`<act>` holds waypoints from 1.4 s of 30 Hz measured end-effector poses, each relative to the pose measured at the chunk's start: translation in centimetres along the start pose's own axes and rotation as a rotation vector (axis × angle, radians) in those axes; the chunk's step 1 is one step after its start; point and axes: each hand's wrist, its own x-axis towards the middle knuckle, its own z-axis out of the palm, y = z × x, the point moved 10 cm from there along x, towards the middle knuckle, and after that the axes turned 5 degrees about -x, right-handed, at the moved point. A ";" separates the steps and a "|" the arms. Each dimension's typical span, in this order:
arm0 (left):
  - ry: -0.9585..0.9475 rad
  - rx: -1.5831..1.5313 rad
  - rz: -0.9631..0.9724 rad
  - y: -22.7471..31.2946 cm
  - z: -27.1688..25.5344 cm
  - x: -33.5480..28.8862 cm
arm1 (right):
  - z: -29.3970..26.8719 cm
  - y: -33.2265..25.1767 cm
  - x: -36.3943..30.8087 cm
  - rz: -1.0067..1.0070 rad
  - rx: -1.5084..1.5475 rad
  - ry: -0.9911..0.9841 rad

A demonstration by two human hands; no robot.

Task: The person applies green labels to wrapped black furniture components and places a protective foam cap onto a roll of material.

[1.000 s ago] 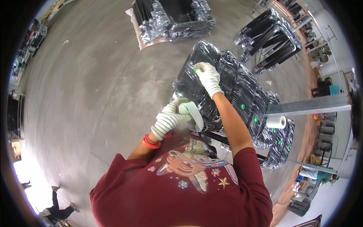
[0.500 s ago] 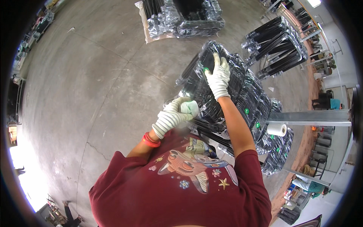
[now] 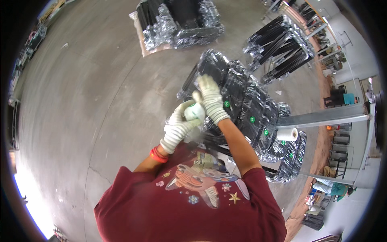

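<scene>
My left hand (image 3: 175, 128), in a white knit glove, is closed around a small white roll of stickers (image 3: 195, 113) with green marks on it. My right hand (image 3: 212, 99), gloved the same way, is just beyond the roll with its fingers stretched out and slightly blurred; its thumb is close to the roll's upper edge. Beneath it lean black flat parts in clear plastic film (image 3: 238, 89), standing in a slanting row. Several carry a round green sticker (image 3: 252, 119). My hands hide part of the nearest one.
A grey metal beam (image 3: 322, 115) reaches in from the right, with a roll of clear film (image 3: 287, 134) beside it. Further wrapped black stacks stand on the floor, one at the top (image 3: 181, 24) and one at the upper right (image 3: 280, 46). A person in green (image 3: 336, 189) is at the far right.
My right hand has come off the top of the nearest wrapped part and drawn back beside the sticker roll. My left hand still holds the roll. The view has shifted slightly.
</scene>
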 end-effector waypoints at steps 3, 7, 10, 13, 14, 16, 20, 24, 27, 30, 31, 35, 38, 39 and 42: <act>-0.010 -0.050 0.060 0.6 0.3 0.1 | -0.3 -0.1 -1.3 -0.031 0.075 0.048; -0.008 -0.155 0.059 0.8 0.8 0.6 | -3.3 3.1 -2.7 0.236 1.050 0.244; -0.087 -0.230 0.061 0.6 1.8 1.1 | -5.1 2.4 -5.4 0.348 1.390 0.119; -0.187 -0.084 0.206 1.4 3.2 1.3 | -6.6 0.9 -8.9 0.432 1.698 0.038; -0.215 0.005 0.237 1.0 3.9 1.5 | -6.0 1.3 -10.1 0.414 1.733 0.041; -0.261 0.127 0.254 1.4 5.2 1.2 | -7.2 1.1 -11.9 0.431 1.605 0.086; -0.342 0.187 0.139 0.3 7.9 0.7 | -8.1 1.7 -15.0 0.508 1.752 0.143; -0.388 0.129 -0.028 0.1 10.7 0.1 | -7.6 3.3 -17.2 0.657 1.714 0.351; -0.440 0.229 0.013 -0.9 11.5 0.0 | -7.5 3.5 -18.6 0.724 1.742 0.470; -0.599 0.450 0.257 0.5 13.4 -1.0 | -7.0 3.8 -19.9 0.780 1.706 0.348; -0.727 0.523 0.433 1.2 14.4 -1.6 | -7.5 3.9 -20.4 0.772 1.706 0.336; -1.098 0.580 0.325 1.3 17.2 -4.3 | -7.4 4.8 -22.6 0.876 1.682 0.202; -1.172 0.521 0.085 -0.8 17.0 -4.8 | -6.7 4.6 -23.1 0.791 1.726 0.069; -1.113 0.521 0.113 -0.4 17.1 -4.7 | -7.7 5.0 -23.6 0.848 1.571 0.115; -0.939 0.474 0.056 -0.5 16.5 -3.3 | -7.0 5.1 -23.2 0.756 1.677 0.176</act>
